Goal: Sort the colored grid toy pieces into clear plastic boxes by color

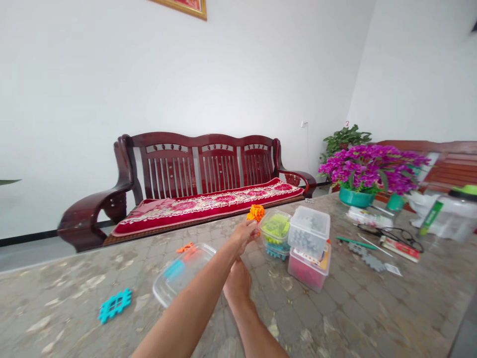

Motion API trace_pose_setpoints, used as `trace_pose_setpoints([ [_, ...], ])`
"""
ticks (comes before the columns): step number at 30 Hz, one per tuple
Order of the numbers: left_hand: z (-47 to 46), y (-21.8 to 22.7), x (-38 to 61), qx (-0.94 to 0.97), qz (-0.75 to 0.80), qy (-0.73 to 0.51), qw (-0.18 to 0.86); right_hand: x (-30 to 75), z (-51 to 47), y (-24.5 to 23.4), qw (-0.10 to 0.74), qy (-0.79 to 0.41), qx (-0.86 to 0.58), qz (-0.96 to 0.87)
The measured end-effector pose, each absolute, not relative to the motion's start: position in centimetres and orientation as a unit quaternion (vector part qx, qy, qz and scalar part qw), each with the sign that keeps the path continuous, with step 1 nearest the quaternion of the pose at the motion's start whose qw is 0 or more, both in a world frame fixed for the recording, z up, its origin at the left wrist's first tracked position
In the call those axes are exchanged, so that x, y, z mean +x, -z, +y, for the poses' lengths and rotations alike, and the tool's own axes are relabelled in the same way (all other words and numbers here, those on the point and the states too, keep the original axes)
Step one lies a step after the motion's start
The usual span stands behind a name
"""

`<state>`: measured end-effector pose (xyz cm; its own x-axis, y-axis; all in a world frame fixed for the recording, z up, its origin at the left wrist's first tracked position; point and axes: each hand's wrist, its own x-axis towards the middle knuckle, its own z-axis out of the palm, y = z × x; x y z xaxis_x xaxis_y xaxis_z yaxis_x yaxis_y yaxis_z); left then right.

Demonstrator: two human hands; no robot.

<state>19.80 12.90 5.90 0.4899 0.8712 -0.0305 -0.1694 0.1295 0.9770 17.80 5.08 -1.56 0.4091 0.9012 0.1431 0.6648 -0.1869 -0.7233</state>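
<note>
My left hand (244,234) reaches forward over the stone-patterned table (335,318) and pinches a cluster of orange plastic building pieces (256,213), held just left of a clear tub of green pieces (276,226). My right hand (236,283) rests low on the table under my left forearm; its fingers are hidden. A clear shallow box (182,272) lies just left of it, with orange and blue pieces showing through. A teal grid-shaped piece (115,304) lies alone on the table at the left.
A box of grey pieces (308,228) is stacked on a pink-filled box (307,269). Purple flowers in a teal pot (367,174), eyeglasses (397,233), grey loose pieces (367,256) and a green-lidded jar (452,214) stand at the right. A wooden bench (201,184) lines the far edge.
</note>
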Motion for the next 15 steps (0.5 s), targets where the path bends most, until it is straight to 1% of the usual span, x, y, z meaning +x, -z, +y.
trace_pose_setpoints([
  [3, 11.7, -6.8, 17.1, 0.569, 0.338, -0.417, 0.623, 17.7, 5.0, 1.6, 0.382, -0.148, -0.755, -0.511],
  [5, 10.8, -7.2, 14.0, 0.654, 0.363, -0.47, 0.468, 17.6, 5.0, 1.9, 0.424, -0.136, -0.731, -0.517],
  [7, 9.9, -7.2, 10.1, 0.701, 0.395, -0.498, 0.324, 17.5, 5.1, 2.2, 0.474, -0.132, -0.686, -0.535],
  [9, 8.9, -6.5, 5.7, 0.706, 0.463, -0.496, 0.204, 17.3, 5.2, 2.4, 0.501, -0.138, -0.644, -0.562],
  [11, 8.0, -5.0, 1.8, 0.672, 0.535, -0.498, 0.119, 17.0, 5.2, 2.6, 0.504, -0.147, -0.612, -0.592],
  [13, 7.1, -3.1, -1.2, 0.625, 0.586, -0.505, 0.102, 16.8, 5.1, 2.5, 0.498, -0.147, -0.589, -0.619],
  [14, 6.7, -2.2, -2.2, 0.596, 0.607, -0.512, 0.122, 16.7, 5.0, 2.3, 0.494, -0.141, -0.581, -0.632],
  [15, 6.3, -1.3, -2.9, 0.562, 0.622, -0.52, 0.167, 16.6, 4.8, 2.1, 0.487, -0.132, -0.574, -0.645],
])
